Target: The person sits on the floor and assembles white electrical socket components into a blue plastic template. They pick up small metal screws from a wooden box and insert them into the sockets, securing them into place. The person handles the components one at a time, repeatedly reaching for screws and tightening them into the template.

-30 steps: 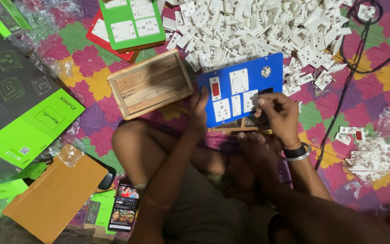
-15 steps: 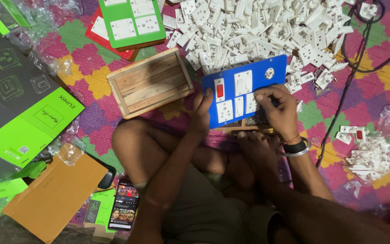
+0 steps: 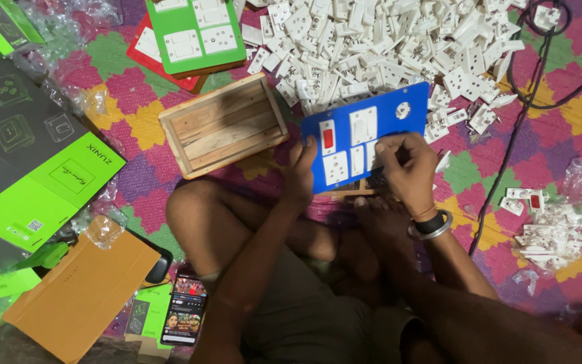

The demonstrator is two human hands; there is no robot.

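The blue panel (image 3: 365,138) lies tilted, long axis rising rightward, just right of the wooden box (image 3: 222,125). Left hand (image 3: 301,172) grips its left edge; right hand (image 3: 409,168) pinches its lower-right part.

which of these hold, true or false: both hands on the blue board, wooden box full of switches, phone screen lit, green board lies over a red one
1. Both hands, left hand and right hand, are on the blue board: true.
2. The wooden box is full of switches: false, it is empty.
3. The phone screen is lit: true.
4. The green board lies over a red board: true.
5. The white switch pile sits in a tray: false, it lies loose on the patterned mat.
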